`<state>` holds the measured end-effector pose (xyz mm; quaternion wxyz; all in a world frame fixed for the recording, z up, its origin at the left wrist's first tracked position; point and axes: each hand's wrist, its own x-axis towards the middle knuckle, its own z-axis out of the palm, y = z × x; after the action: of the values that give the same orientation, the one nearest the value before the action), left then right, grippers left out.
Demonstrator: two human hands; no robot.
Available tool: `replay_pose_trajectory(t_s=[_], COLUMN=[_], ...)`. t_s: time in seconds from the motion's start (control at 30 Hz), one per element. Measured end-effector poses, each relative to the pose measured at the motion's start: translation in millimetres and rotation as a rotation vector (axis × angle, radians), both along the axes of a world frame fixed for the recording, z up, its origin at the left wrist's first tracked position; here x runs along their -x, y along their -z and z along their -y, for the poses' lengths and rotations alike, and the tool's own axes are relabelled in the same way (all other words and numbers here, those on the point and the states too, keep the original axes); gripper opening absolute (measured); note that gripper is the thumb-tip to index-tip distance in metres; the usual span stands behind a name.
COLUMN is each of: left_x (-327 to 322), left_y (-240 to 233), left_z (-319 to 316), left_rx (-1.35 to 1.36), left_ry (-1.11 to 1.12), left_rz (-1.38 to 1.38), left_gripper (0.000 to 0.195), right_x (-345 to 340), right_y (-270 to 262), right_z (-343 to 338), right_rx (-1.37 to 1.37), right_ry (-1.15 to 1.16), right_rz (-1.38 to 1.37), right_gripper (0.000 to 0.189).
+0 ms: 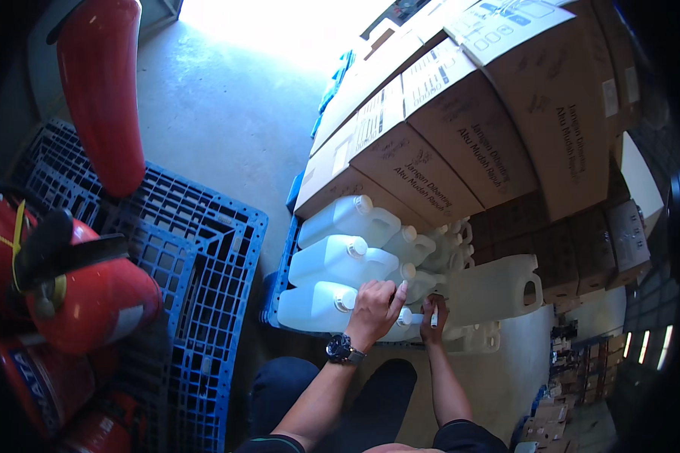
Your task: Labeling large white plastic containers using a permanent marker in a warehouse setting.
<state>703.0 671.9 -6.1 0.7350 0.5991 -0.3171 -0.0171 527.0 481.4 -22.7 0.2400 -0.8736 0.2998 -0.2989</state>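
Note:
Several translucent white plastic jerrycans with white caps stand close together on a blue pallet point(269, 300) before me. My left hand point(374, 311), a black watch at its wrist, has its fingers curled over the nearest jerrycan point(311, 306), just right of its cap; whether it grips anything is hidden. To the right, my right hand point(434, 320) is closed around a small white stick-like object point(434, 316), perhaps a marker, beside the jerrycan handles. A jerrycan without a visible cap point(490, 289) lies tilted right of that hand, its handle pointing right.
Stacked cardboard boxes point(419, 164) with printed writing rise behind the jerrycans. Red fire extinguishers point(96, 306) stand at the left by a blue plastic grid pallet point(209, 226), with another red cylinder point(105, 96) above. More cartons point(544, 424) are at the lower right.

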Motion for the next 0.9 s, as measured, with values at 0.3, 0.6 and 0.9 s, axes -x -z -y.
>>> replay_pose_trajectory(t_s=[0.3,0.6,0.9], left_x=[6,17,62], left_y=[2,-22,-85], left_z=[-18,-35,-145], left_rx=[-0.018,-0.113,-0.132], left_ry=[0.065,0.076,0.337], left_rz=[0.009,-0.044,-0.203], left_gripper=[0.034,0.034,0.036], right_x=[9,-10,7], right_y=[13,6,9], right_z=[-1,-6,0], right_rx=[0.025,0.106,-0.107], right_ry=[0.073,0.076,0.036], right_rz=[-0.011,0.000,0.244], right_gripper=[0.021,0.023,0.029])
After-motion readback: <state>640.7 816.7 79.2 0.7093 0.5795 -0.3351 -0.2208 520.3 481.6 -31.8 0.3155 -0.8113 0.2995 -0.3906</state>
